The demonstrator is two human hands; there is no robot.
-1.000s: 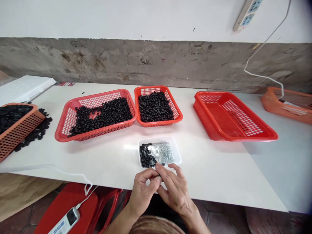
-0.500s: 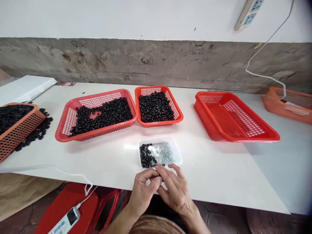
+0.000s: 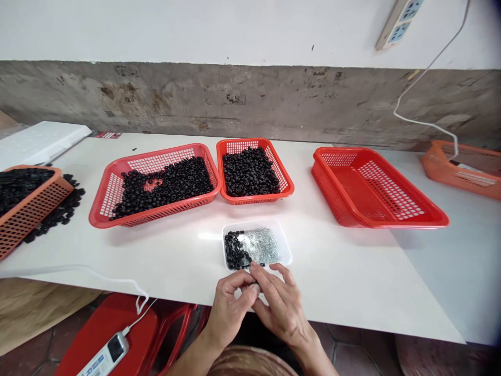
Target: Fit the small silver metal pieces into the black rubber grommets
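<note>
A small black piece (image 3: 255, 284) is pinched in the fingers of the left hand (image 3: 230, 304) near the white tub (image 3: 285, 240), the right hand's (image 3: 281, 304) grasp being unclear; close handling seems in hand, steadiness apparently being required next.

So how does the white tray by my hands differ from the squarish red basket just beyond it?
The white tray is smaller than the red basket. The tray's walls look solid, while the basket's have lattice openings. The tray holds black pieces on its left and tiny silvery pieces beside them; the basket shows black pieces only. Both rest on the white table.
</note>
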